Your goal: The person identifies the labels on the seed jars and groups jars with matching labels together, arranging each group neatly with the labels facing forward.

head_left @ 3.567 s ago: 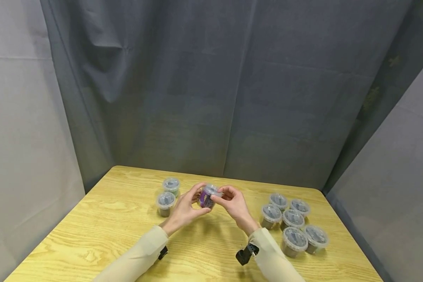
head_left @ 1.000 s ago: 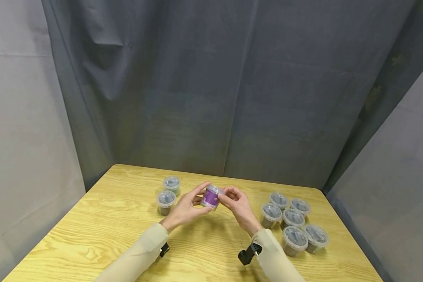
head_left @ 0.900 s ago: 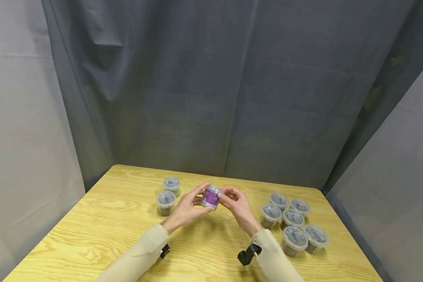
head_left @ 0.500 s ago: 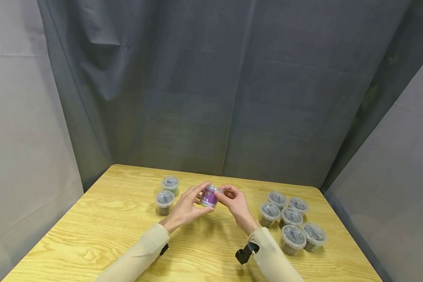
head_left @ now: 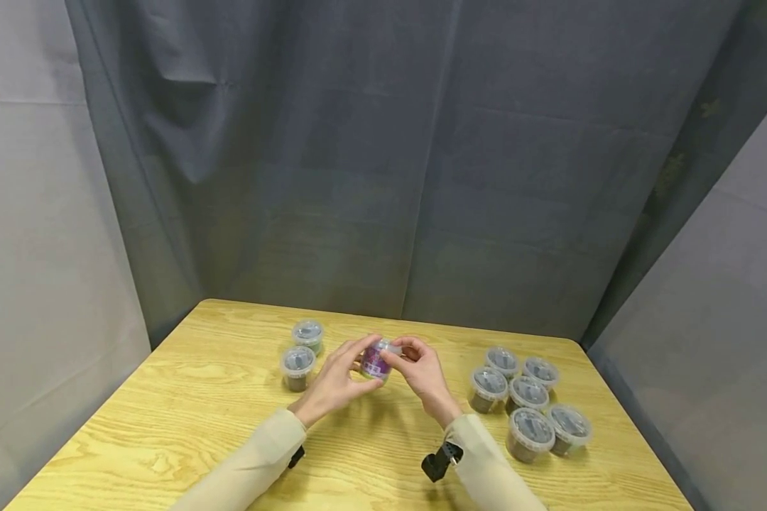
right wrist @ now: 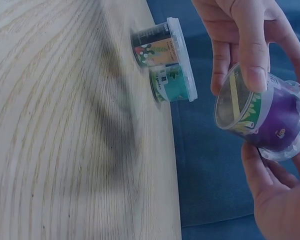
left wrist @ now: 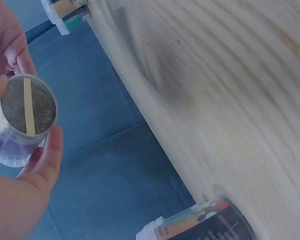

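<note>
In the head view, my left hand [head_left: 335, 380] holds a small clear tub with a purple label [head_left: 375, 360] above the middle of the table. Its thumb lies low on the tub and its fingers reach round the far side. My right hand [head_left: 422, 370] pinches the tub near its lid rim from the right. The tub is tilted. In the right wrist view its label is purple with a green and white band, beside the left thumb [right wrist: 255, 75]. The left wrist view shows dark, soil-like contents and a pale flat stick [left wrist: 28, 105] through the clear base.
Two lidded tubs stand left of my left hand, the nearer one [head_left: 297, 367] with dark contents. Several similar tubs [head_left: 529, 429] are grouped on the right. The wooden table [head_left: 185, 411] ends at a grey curtain [head_left: 332, 177]. Black wrist cameras [head_left: 439, 463] hang below the sleeves.
The tub has been turned between the fingers, so different parts of its purple label have come to the front. Both hands stay almost in place, and the standing tubs have not moved.
</note>
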A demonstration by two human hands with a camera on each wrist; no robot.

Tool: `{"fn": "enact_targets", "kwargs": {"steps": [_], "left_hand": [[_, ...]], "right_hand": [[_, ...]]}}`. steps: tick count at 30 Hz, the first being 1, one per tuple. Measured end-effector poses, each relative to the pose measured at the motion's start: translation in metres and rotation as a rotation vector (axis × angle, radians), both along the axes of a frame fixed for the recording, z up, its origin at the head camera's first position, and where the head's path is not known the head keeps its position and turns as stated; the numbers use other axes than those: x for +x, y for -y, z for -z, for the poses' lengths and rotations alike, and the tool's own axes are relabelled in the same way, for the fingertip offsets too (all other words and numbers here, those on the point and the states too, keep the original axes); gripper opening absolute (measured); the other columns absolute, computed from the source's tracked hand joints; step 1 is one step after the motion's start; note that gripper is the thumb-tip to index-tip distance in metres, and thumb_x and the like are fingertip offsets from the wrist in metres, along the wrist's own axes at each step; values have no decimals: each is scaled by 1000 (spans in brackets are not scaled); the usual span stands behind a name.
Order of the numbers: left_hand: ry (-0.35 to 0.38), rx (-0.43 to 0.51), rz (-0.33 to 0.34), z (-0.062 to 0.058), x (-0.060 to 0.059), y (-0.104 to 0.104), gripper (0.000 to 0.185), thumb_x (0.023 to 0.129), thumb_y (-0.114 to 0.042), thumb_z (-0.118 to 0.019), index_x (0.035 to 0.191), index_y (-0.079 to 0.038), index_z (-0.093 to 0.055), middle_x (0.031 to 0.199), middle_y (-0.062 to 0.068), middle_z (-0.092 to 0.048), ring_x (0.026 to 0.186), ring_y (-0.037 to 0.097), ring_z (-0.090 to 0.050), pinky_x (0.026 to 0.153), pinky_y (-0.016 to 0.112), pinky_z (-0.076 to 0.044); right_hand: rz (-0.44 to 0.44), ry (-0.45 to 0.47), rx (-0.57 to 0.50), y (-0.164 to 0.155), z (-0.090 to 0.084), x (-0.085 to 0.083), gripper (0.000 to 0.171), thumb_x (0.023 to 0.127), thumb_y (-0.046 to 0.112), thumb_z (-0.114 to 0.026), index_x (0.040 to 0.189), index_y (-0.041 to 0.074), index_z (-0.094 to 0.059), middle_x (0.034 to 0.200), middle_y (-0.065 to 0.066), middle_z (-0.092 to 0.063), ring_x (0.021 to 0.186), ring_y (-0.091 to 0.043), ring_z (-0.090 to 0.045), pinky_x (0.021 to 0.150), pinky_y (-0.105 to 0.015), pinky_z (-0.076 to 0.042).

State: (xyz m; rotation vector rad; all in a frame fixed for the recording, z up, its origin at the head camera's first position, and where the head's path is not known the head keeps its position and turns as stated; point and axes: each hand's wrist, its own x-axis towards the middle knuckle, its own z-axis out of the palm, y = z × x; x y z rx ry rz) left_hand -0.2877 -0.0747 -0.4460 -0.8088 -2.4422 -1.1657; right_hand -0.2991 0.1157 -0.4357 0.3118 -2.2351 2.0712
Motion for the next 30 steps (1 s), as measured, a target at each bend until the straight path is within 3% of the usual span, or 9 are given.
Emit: {"fn": "enact_targets", "kwargs": {"steps": [5,11,18,25,30], "left_hand": [[4,1,29,3,-1,3,76,82,-26,-80,148,-21,-42,135,7,-54,108,20,-62,89,30,-57],[107,4,74,9,-6,13,66,88,-29,-75,146,-24,-43,138,5,-54,111,25,-64,87,32,-58],[204,20,82,9,-6,29,52,89,-37,-72,134,-27,-49,125,3,-61,104,21,-67,86,32,-58],[176,29,-4,15,0,50,51,80,-35,-82,119,-25,-51,108,-3,-64,93,14,-68,77,29,-59],[159,22,18,12,3,64,46,80,-34,-81,113,-20,-52,104,-3,-63,91,14,-67,79,30,-59]], "right_hand": [[5,-5,11,3,1,0,32,84,20,-79,105,3,-64,99,-7,-68,89,-11,-64,76,-23,-55],[-8,-1,56,7,5,0,32,81,21,-81,100,4,-63,100,-7,-67,91,-13,-61,77,-28,-54],[-89,-23,47,12,12,2,30,82,16,-80,100,1,-61,108,-12,-66,100,-19,-62,81,-27,-54],[-208,-6,60,30,16,8,36,85,20,-78,111,1,-60,122,-16,-61,107,-21,-65,87,-35,-57],[-225,-14,109,42,16,11,36,84,21,-79,110,3,-60,124,-15,-60,110,-26,-65,84,-38,-59]]}}
